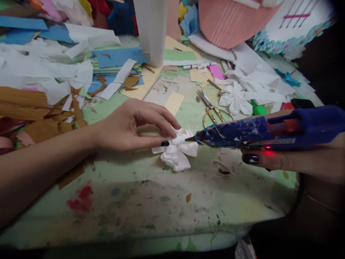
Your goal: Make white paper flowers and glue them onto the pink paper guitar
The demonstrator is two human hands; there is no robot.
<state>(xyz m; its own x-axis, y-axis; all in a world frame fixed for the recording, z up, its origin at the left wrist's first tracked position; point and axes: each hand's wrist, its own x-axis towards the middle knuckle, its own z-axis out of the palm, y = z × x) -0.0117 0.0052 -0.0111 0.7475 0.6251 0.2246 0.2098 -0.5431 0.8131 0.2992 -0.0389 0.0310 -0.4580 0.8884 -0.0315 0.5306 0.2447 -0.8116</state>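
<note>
A white paper flower point(175, 159) lies on the table just ahead of me. My left hand point(137, 124) has its thumb and fingertips closed on the flower's upper left part. In my right hand point(293, 162) is a blue hot glue gun point(234, 131), stained with paint and glue, with a small red light glowing on its underside. The gun's nozzle points left and reaches the flower's right side near the centre; whether it touches cannot be made out. Scissors with gold handles point(212, 109) rest behind the gun's nozzle.
Another white paper flower point(235, 99) lies beyond the scissors. Brown paper scraps point(24, 104), blue paper point(121, 57) and white paper point(72, 77) crowd the left. A white upright object point(152, 32) stands at the back, near a pink guitar-like shape point(226, 21). The table's front edge point(151, 237) is close.
</note>
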